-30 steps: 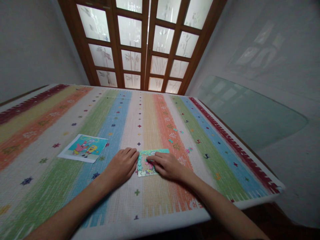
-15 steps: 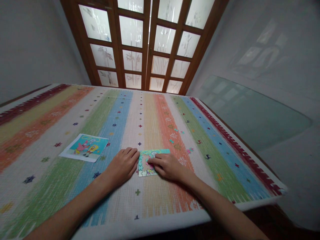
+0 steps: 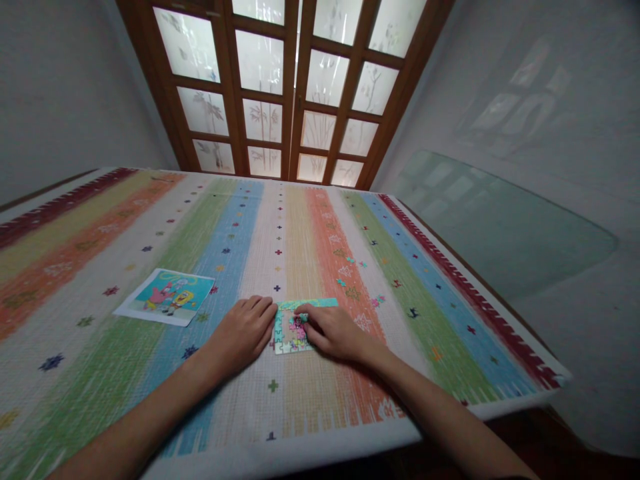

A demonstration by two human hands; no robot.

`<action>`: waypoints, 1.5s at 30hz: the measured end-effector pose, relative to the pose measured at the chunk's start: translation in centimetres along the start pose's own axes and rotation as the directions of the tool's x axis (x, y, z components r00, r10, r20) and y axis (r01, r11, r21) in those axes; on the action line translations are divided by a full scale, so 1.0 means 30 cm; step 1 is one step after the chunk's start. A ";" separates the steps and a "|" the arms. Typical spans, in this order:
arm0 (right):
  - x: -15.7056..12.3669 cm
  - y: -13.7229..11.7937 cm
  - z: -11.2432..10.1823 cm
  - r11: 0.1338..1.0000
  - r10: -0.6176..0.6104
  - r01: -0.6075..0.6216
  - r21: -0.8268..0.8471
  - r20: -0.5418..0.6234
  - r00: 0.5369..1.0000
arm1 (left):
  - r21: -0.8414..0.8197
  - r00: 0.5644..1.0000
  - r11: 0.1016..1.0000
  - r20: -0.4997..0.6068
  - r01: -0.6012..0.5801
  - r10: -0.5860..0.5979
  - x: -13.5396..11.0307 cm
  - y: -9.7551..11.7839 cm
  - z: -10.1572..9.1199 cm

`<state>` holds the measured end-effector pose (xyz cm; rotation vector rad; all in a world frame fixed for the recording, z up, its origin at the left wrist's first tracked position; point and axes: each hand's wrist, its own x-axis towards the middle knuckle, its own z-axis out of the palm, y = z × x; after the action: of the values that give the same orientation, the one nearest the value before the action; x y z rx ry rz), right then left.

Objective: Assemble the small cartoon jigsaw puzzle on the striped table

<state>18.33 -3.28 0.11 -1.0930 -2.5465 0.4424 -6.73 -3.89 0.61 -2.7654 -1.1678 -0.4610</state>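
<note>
A small jigsaw puzzle point(image 3: 281, 337) lies in its tray on the striped cloth, with its border joined and bare brown backing showing in the middle. My left hand point(image 3: 249, 328) rests palm down at the tray's left edge, fingers side by side and slightly bent, holding nothing. Over the puzzle, my right hand point(image 3: 336, 331) pinches a small puzzle piece point(image 3: 301, 319) between thumb and forefinger, above the inner area. The hand covers the puzzle's right part. Several loose turquoise and pink pieces point(image 3: 379, 301) lie to the right and beyond it.
On the left lies a printed cartoon picture point(image 3: 167, 297) on white paper. A striped, patterned cloth point(image 3: 310, 393) covers the table, whose near edge runs below my forearms. Beyond stand wooden doors point(image 3: 291, 120) with frosted panes. A glass sheet point(image 3: 510, 220) leans on the right wall.
My right forefinger, earlier pressed down on the inner pieces, has lifted and curled toward the thumb, with a piece now between them. The left hand keeps its place at the tray's edge.
</note>
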 end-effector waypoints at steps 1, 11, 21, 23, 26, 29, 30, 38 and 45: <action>0.000 0.002 0.002 1.000 -0.007 0.007 -0.002 -0.001 1.000 | -0.001 1.000 1.000 -0.002 0.002 -0.002 -0.001 0.000 0.001; 0.002 0.011 0.010 0.986 -0.124 0.128 -0.106 0.049 0.991 | -0.007 1.000 1.000 0.000 0.001 -0.001 -0.004 -0.004 0.007; -0.007 0.003 0.008 0.980 -0.128 0.129 -0.149 0.015 0.992 | 0.030 1.000 0.999 -0.013 -0.022 0.022 -0.002 -0.002 0.004; -0.008 -0.002 0.010 0.980 -0.135 0.134 -0.147 -0.001 0.991 | 0.033 0.999 0.999 -0.020 -0.027 0.028 -0.003 -0.003 0.005; -0.008 0.001 0.013 0.976 -0.168 0.163 -0.146 -0.018 0.986 | 0.031 0.999 0.999 -0.033 -0.033 0.034 -0.004 -0.004 0.008; -0.007 0.038 -0.008 0.980 -0.134 0.119 -0.157 -0.088 0.987 | 0.024 0.999 0.999 -0.028 -0.030 0.030 -0.005 -0.005 0.008; -0.007 0.061 -0.024 0.985 -0.089 0.067 -0.157 -0.139 0.986 | 0.022 0.999 0.999 -0.020 -0.027 0.028 -0.004 -0.006 0.007; -0.046 0.308 -0.203 0.743 0.523 -0.647 -0.169 -0.456 0.720 | 0.015 1.000 1.000 0.004 -0.012 0.012 -0.007 -0.005 0.001; -0.063 0.390 -0.207 0.627 0.638 -0.747 -0.223 -0.403 0.656 | 0.015 1.000 1.000 0.016 -0.012 0.012 -0.006 -0.007 0.003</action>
<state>29.59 3.93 0.59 -2.1424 -1.8798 -0.0587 -6.98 -3.83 0.47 -2.7665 -1.1529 -0.4285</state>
